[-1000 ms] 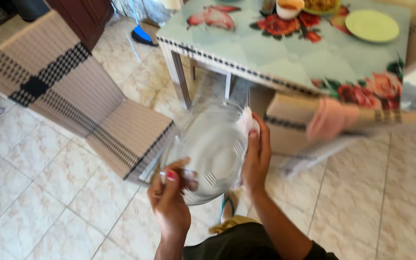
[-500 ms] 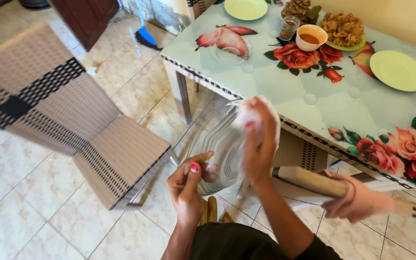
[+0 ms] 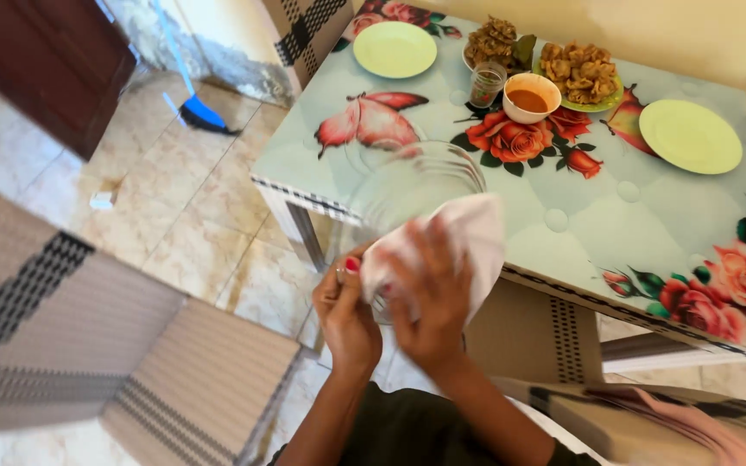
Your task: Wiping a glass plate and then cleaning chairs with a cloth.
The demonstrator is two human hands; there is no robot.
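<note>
Bowl point(image 3: 407, 185), clear glass, held in front of me above the edge of the floral table point(image 3: 563, 233). My left hand point(image 3: 347, 315) is clamped on its near rim; my right hand point(image 3: 429, 298) presses a white cloth point(image 3: 468, 237) against its side. Beyond: two green plates point(image 3: 691, 135), a white sauce bowl point(image 3: 532, 97).

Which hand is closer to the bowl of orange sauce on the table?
Right. The right hand, pressing a white cloth on the glass bowl, sits nearer the sauce bowl; the left hand grips the rim, farther left.
</note>
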